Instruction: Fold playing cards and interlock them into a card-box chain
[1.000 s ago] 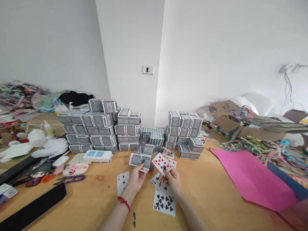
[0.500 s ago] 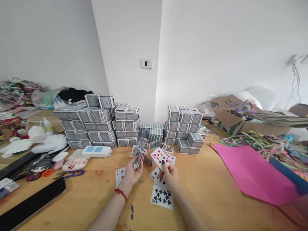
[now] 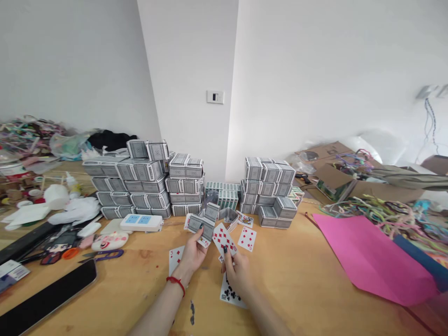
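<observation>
My left hand (image 3: 194, 251) pinches folded grey-backed playing cards (image 3: 209, 225), with grey back panels facing me and flaps sticking out. Close by on the right, my right hand (image 3: 237, 270) grips a ten of diamonds (image 3: 223, 239) between thumb and fingers. Its edge is beside the folded cards; whether they touch I cannot tell. Beneath my right hand lies a ten of clubs (image 3: 229, 295), partly covered. A loose diamonds card (image 3: 247, 238) rests face up to the right, and a three of diamonds (image 3: 175, 257) is half hidden behind my left wrist.
Blocks of folded cards stand stacked at left (image 3: 143, 186) and right (image 3: 268, 189) along the wall. Folded card pieces (image 3: 228, 215) lie behind my hands. At left are a power strip (image 3: 142, 223), purple-handled snips (image 3: 110, 255) and a phone (image 3: 52, 298); pink paper (image 3: 371, 256) is at right.
My right hand has moved left with the ten of diamonds, up to the folded cards. Those cards have turned to show their backs. The diamonds card at right is now uncovered.
</observation>
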A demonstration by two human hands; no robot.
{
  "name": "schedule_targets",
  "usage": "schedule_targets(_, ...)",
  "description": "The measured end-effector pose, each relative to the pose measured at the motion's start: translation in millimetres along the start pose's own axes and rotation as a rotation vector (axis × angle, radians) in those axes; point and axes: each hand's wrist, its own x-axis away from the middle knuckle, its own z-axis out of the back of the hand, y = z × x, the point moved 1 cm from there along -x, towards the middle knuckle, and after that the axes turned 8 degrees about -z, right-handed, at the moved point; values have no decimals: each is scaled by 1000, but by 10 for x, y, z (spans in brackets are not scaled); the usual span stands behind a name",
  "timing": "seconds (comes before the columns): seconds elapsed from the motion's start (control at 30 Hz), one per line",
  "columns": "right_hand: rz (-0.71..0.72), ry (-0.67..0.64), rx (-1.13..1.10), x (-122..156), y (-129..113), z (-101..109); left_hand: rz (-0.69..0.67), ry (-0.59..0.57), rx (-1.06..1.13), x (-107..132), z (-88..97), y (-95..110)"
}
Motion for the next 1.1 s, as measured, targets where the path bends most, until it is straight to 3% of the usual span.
schedule_targets(0.13, -153, -166, -117, -20, -3, -20, -41, -73, -88, 2, 15, 3)
schedule_targets(0.4, -323, -237, -204, -113, 154, -9, -106, -61, -205, 2, 76, 22)
schedule_targets(0.67, -347, -375, -203, -135, 112, 137, -137, -76, -265, 74, 88, 0)
schedule_targets(1.1, -405, -439, -174, -141, 152, 300, -116, -77, -355, 127, 70, -26)
